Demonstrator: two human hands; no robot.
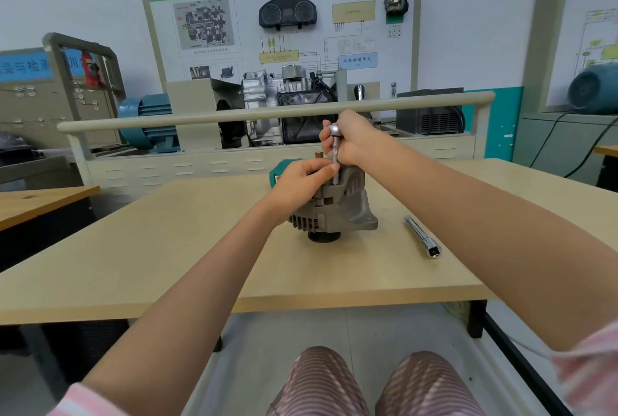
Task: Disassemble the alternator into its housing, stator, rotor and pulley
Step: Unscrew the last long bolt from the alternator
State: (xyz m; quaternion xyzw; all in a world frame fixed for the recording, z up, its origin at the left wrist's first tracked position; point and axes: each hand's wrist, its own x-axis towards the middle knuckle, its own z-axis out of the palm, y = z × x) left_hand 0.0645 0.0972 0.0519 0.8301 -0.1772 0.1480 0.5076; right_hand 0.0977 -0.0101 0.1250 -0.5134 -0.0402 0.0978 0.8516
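Gripping ratchet (335,148) w/ right hand (351,138), left hand (301,181) pinching its shaft atop alternator (334,208) — socket may slip, rounding bolt

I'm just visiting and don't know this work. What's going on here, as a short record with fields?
Object: alternator standing on the wooden table, pulley end down
Right hand: grips a socket driver held upright on the alternator's top
Left hand: fingers pinch the driver's shaft, steadying it
Spare tool: extension bar lying on the table, to the right
Progress: alternator not yet taken apart
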